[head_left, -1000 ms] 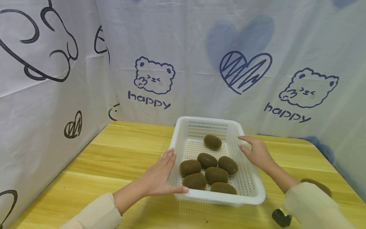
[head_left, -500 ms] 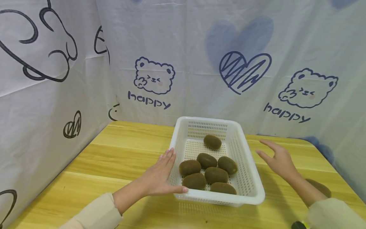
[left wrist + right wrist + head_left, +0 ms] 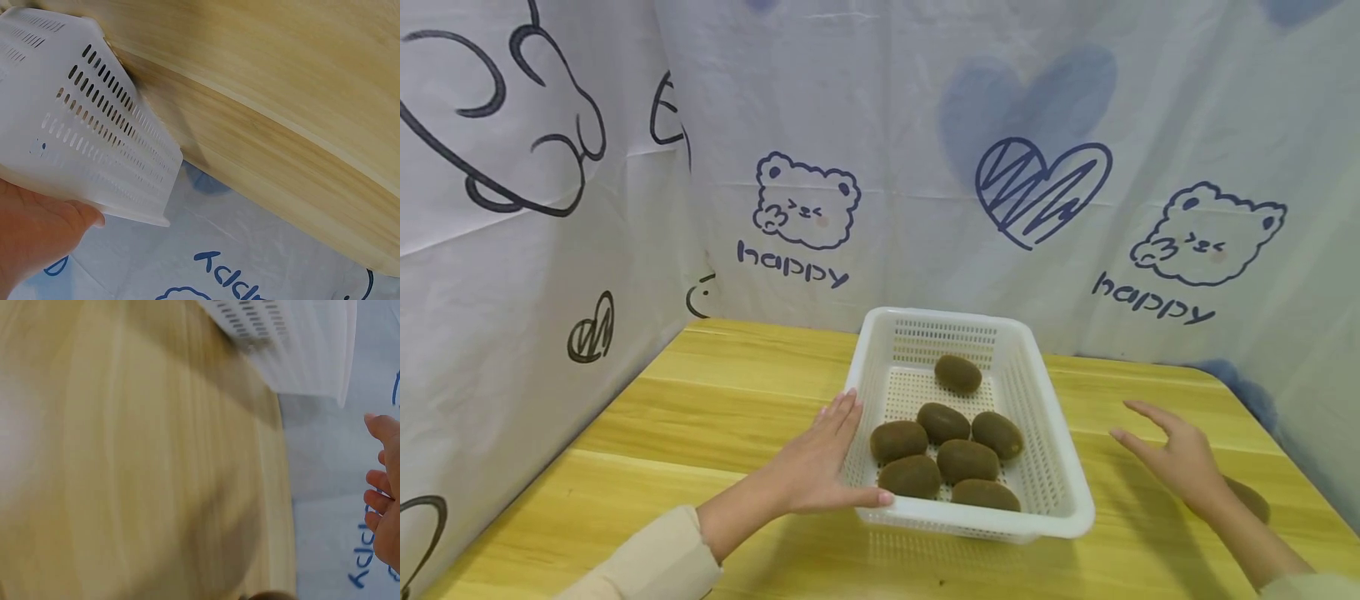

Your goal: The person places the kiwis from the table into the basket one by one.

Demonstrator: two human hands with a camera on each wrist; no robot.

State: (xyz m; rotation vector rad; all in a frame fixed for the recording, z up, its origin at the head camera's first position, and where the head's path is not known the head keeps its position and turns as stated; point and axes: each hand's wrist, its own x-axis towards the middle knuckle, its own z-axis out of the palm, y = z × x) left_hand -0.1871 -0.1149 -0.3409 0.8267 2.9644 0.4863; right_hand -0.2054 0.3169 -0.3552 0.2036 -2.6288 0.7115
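Note:
A white perforated plastic basket [image 3: 1060, 450] stands on the wooden table with several brown kiwifruit [image 3: 967, 461] in it. Most of the fruit lies in its near half; a single kiwifruit [image 3: 958, 374] sits farther back. My left hand [image 3: 816, 467] rests on the basket's near left corner, straight fingers along the left side and thumb on the front rim. To the basket's right, my right hand [image 3: 1183, 458] is over the table, thumb and fingers apart and holding nothing. Beyond the right wrist lies another kiwifruit [image 3: 1249, 500], partly hidden by it.
The yellow wooden table [image 3: 715, 400] ends at a printed white cloth [image 3: 917, 242] hung behind it. A second cloth wall [image 3: 542, 275] runs along the left side. The basket's wall [image 3: 106, 119] also shows in the left wrist view.
My right hand has moved away from the basket's right rim, rightward and nearer to me, towards the kiwifruit on the table. The left hand and basket stay in place.

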